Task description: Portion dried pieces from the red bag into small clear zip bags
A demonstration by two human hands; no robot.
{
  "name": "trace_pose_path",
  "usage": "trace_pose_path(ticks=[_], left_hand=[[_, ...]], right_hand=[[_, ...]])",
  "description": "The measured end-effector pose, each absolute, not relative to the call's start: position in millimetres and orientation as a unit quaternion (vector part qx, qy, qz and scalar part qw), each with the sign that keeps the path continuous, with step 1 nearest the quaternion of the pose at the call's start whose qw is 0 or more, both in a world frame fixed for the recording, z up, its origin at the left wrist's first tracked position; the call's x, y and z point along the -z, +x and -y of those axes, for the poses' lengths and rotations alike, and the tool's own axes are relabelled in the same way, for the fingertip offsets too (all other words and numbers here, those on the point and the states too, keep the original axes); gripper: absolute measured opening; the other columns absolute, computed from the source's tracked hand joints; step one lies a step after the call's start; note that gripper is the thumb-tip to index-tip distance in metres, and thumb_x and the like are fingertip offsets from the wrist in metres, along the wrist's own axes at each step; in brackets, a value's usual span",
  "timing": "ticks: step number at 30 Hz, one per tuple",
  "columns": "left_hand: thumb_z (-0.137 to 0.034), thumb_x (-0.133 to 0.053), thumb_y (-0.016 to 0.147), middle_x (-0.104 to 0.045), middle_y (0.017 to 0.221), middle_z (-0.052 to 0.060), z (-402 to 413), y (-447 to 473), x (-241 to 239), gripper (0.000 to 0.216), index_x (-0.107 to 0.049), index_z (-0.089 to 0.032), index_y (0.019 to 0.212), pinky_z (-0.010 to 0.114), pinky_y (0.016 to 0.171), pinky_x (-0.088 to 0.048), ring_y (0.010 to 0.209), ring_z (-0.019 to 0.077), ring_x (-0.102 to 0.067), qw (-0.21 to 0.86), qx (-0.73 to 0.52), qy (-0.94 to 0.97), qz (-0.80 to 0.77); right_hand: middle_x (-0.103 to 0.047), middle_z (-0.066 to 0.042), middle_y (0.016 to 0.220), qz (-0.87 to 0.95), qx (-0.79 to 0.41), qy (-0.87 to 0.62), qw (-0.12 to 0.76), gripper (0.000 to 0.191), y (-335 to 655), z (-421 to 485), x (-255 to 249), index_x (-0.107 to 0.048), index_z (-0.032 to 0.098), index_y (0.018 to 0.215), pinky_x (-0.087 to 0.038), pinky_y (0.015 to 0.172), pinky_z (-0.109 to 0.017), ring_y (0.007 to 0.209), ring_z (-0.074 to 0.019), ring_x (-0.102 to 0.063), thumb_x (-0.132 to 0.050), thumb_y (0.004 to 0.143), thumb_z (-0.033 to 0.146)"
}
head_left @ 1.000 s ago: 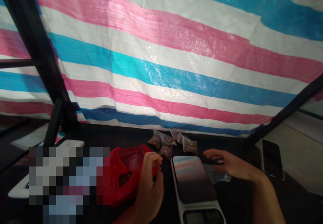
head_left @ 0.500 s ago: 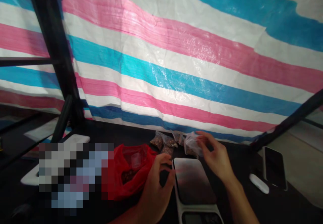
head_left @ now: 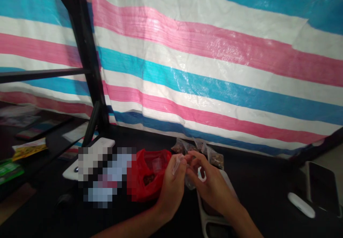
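Note:
My left hand (head_left: 171,188) and my right hand (head_left: 210,186) are close together, fingers pinched on a clear plastic bag (head_left: 189,181). Part of that bag shows above the left thumb; the rest hangs below the fingertips, partly hidden. Under and behind my right hand lies a kitchen scale (head_left: 203,219), its plate mostly covered. To the left of my left hand, a red plastic bag (head_left: 146,194) stands with its mouth spread, holding brown bits (head_left: 149,179) and a small clear cup (head_left: 157,163). Beyond the hands, several small clear bags of brown bits (head_left: 215,158) sit in a row.
At the right lie a phone (head_left: 323,188) and a white oval object (head_left: 301,205). A white slab (head_left: 103,144) is at the left, beside a blurred-out patch. Yellow (head_left: 29,148) and green (head_left: 10,171) packets lie far left. A striped sheet (head_left: 187,70) and black post (head_left: 85,48) stand behind.
My right hand has come from the filled bags beyond the scale to my left hand, bringing the clear bag. Both hands now grip it. The view has turned slightly left.

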State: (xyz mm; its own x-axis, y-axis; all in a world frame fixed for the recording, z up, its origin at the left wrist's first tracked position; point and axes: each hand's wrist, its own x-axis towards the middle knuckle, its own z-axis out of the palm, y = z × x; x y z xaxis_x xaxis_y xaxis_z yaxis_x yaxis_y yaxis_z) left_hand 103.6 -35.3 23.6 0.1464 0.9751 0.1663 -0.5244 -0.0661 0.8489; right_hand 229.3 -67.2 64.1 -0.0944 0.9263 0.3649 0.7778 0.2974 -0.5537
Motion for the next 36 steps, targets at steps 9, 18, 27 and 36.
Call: trace_pose_path(ticks=[9,18,27,36], left_hand=[[-0.042,-0.054,0.099,-0.063,0.083,0.0,62.6,51.3,-65.3,0.021,-0.057,-0.023,0.093,0.025,0.074,-0.052,0.077,0.0149,-0.061,0.416,-0.638,0.547,-0.348],[-0.04,-0.05,0.095,-0.064,0.1,0.006,75.9,-20.6,-58.0,0.018,-0.055,-0.023,0.096,0.033,0.074,-0.05,0.087,0.0247,-0.066,0.13,-0.355,0.68,-0.628],[-0.012,-0.046,0.091,-0.068,0.112,0.015,58.1,-9.7,-46.6,0.024,-0.05,-0.018,0.114,0.033,0.074,-0.044,0.102,0.0306,-0.069,0.205,-0.194,0.693,-0.663],[-0.016,-0.043,0.09,-0.057,0.083,0.001,71.6,-17.4,-23.3,0.011,-0.043,-0.025,0.085,0.03,0.072,-0.044,0.079,0.0214,-0.061,0.288,-0.472,0.592,-0.586]], right_hand=[[-0.072,0.0,0.088,0.75,0.075,-0.511,0.413,0.028,226.1,72.2,-62.8,-0.061,0.024,0.125,-0.053,0.078,-0.031,0.081,-0.0179,-0.069,-0.052,0.098,0.025],[-0.069,-0.005,0.11,0.769,-0.023,-0.52,0.371,0.019,201.5,51.5,-64.0,-0.067,0.024,0.105,-0.049,0.096,-0.034,0.106,-0.0199,-0.064,-0.048,0.101,0.025],[-0.071,-0.018,0.117,0.846,-0.003,-0.53,0.053,0.033,153.2,28.7,-64.1,-0.062,0.012,0.124,-0.045,0.097,-0.045,0.106,-0.0316,-0.068,-0.055,0.096,0.028],[-0.075,-0.015,0.114,0.825,0.037,-0.561,-0.066,0.041,170.9,41.6,-75.7,-0.056,0.017,0.137,-0.049,0.085,-0.041,0.101,-0.0331,-0.072,-0.044,0.1,0.031]])
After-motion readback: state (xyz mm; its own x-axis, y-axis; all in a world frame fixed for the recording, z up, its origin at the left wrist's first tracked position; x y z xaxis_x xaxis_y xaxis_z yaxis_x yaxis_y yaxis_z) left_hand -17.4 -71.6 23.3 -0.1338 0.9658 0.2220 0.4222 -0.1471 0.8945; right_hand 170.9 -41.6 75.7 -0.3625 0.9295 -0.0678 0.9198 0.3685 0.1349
